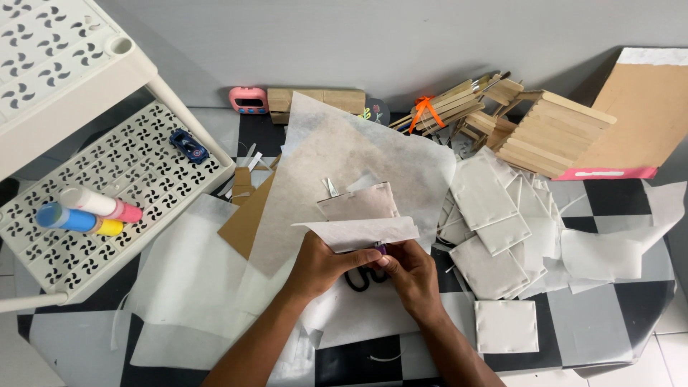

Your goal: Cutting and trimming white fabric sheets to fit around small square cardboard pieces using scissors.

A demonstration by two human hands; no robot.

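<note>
White paper fills your view: both of your hands meet over a folded paper piece (358, 215) at the middle of the tabletop (609, 337). Your left hand (322, 265) pinches its lower flap from beneath, thumb on top. Your right hand (412, 276) is closed around something small and purple at the fingertips, and what it is I cannot tell. Black scissor handles (358, 279) show just under your hands, and a metal tip (331, 188) pokes up behind the piece.

You appear to be mid-fold or mid-cut on this piece. The next move calls for keeping the flap taut and the edges lined up.

The piece's long axis runs left to right, with its upper panel tilted up away from you. Finished white paper squares (494, 215) lie heaped to your right, and wooden stick models (545, 132) sit beyond them.
</note>
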